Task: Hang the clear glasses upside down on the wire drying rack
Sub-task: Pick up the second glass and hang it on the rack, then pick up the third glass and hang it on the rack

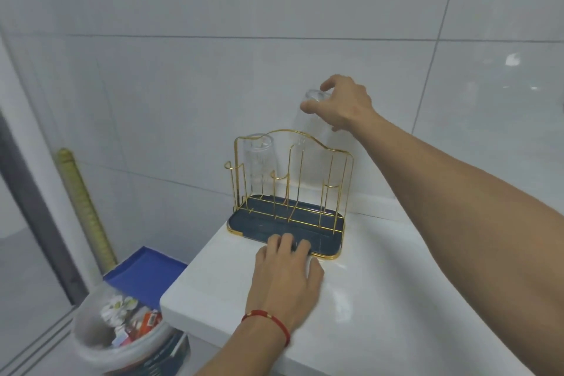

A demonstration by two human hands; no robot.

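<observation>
In the head view, a gold wire drying rack (293, 180) stands on a dark blue tray (329, 238) with a gold rim, at the far left end of a glossy white counter (381, 299) against a white tiled wall (213, 40). One clear glass (259, 159) already hangs upside down on a far-left prong of the rack; its wall looks faintly ribbed. Below the counter's left end, a translucent round bin (91, 333) holds crumpled wrappers and paper scraps, some red and white. Beside it lies a flat blue lid or tray (143, 272), and a yellow-green ribbed pole (82, 201) leans against the wall further left.

The right hand (345, 104) reaches from the right and pinches the base of a second clear glass (311, 134), fingers closed around it. This glass is upside down, its mouth lowered over a tall wire loop near the rack's middle. The left hand (290, 272), with a red cord bracelet (268, 319) on the wrist, lies flat and open on the counter, its fingertips pressing on the near edge of the tray.
</observation>
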